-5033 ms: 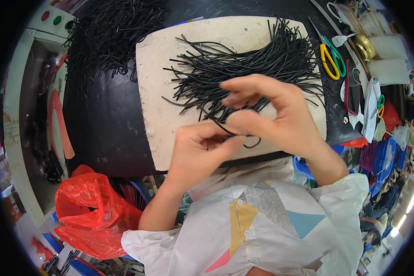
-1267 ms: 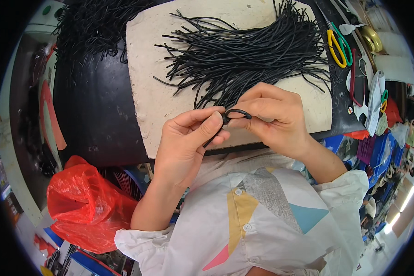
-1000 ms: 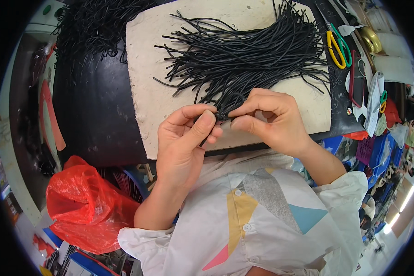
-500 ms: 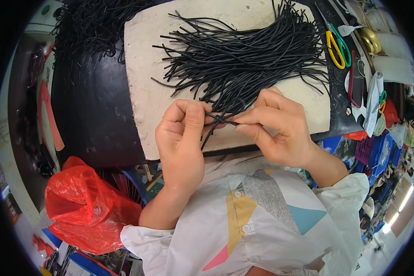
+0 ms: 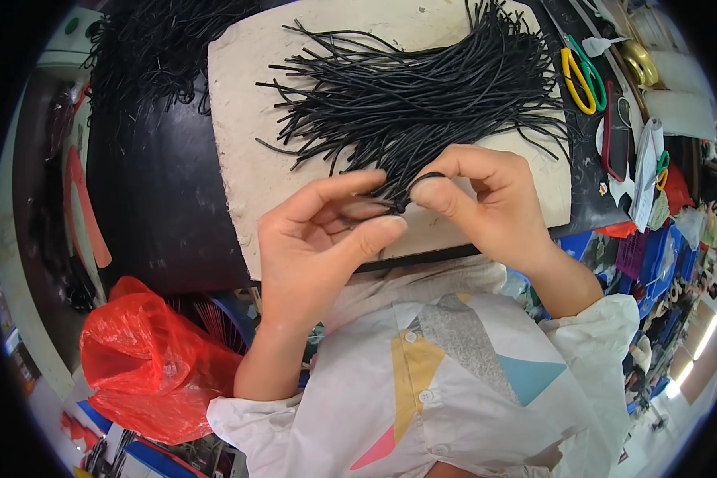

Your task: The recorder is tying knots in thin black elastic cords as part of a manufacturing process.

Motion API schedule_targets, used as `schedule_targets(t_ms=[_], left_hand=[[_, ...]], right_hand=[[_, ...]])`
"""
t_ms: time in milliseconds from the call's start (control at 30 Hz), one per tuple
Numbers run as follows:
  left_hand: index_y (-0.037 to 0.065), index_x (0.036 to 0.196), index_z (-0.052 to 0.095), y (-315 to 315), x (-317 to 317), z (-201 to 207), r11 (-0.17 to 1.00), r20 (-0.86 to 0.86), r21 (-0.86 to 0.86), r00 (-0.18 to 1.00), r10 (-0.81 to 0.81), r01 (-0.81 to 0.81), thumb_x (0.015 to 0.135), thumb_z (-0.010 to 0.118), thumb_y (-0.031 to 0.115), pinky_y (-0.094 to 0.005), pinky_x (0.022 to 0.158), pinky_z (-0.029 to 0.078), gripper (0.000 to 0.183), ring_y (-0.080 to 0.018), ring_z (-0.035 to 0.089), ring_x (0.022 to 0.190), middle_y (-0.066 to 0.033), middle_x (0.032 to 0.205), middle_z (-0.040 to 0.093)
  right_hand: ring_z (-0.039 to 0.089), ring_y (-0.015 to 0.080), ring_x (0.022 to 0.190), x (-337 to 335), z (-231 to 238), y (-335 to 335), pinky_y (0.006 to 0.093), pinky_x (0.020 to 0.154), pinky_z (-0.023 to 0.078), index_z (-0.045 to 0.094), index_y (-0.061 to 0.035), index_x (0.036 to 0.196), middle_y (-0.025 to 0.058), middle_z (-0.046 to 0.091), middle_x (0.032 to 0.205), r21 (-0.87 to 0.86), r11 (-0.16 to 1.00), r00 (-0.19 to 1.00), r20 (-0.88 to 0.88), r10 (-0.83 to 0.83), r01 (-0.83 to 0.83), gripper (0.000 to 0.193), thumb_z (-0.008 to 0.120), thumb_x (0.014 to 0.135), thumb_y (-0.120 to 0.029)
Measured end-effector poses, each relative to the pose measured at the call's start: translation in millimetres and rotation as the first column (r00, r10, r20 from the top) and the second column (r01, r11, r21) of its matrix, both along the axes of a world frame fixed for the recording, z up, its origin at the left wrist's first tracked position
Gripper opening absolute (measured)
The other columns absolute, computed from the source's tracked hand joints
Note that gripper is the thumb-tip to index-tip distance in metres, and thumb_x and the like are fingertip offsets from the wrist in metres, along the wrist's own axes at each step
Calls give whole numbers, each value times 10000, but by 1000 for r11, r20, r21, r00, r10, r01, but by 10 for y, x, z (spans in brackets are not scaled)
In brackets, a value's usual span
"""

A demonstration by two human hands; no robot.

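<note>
Between my hands, over the near edge of a pale board [image 5: 243,183], is a thin black cord with a small knot [image 5: 398,206]. My right hand [image 5: 492,205] pinches the cord between thumb and forefinger, and a short loop of it curves over the thumb tip. My left hand [image 5: 311,239] is open around the knot's left side, thumb and fingers apart, fingers slightly blurred. Whether its fingertips touch the cord I cannot tell. Just beyond both hands lies a thick bundle of cut black cords [image 5: 430,92], spread across the board.
A tangled heap of black cord [image 5: 155,52] lies on the black tabletop [image 5: 155,207] at the far left. Yellow-and-green scissors [image 5: 579,80] rest right of the board, near a dark red-edged tool [image 5: 616,135]. A red plastic bag [image 5: 155,366] stands at the near left.
My left hand has let its pinch go, its thumb and fingers now spread. My right hand has drawn its cord end up into a loop, and the knot looks tighter.
</note>
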State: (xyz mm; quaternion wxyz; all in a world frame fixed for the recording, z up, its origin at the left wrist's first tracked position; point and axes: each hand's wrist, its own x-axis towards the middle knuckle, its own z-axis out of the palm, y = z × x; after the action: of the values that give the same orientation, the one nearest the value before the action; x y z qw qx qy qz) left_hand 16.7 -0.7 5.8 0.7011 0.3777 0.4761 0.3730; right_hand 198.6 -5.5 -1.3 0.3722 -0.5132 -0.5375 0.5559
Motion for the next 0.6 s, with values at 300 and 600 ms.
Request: schedule_targets(t_ms=[300,600], left_hand=[[-81,985,543,30,-91,-38,969,150,-242,988,-17,54,755,576,-41,-260,629,535,236,-205,640,686,-161,799,625],[-55,925,587,117,-94,-9,934,74,-227,961,-267,277,836,564,110,-275,576,536,189,-206,636,657,-174,793,628]], right_hand=[[524,80,661,-52,-97,-15,227,645,414,622,0,804,10,593,677,112,990,995,-65,-76,83,183,608,801,-183],[541,79,691,-45,87,-8,221,645,419,642,-4,829,42,619,742,-200,979,990,-144,-1,-28,126,621,774,-115]])
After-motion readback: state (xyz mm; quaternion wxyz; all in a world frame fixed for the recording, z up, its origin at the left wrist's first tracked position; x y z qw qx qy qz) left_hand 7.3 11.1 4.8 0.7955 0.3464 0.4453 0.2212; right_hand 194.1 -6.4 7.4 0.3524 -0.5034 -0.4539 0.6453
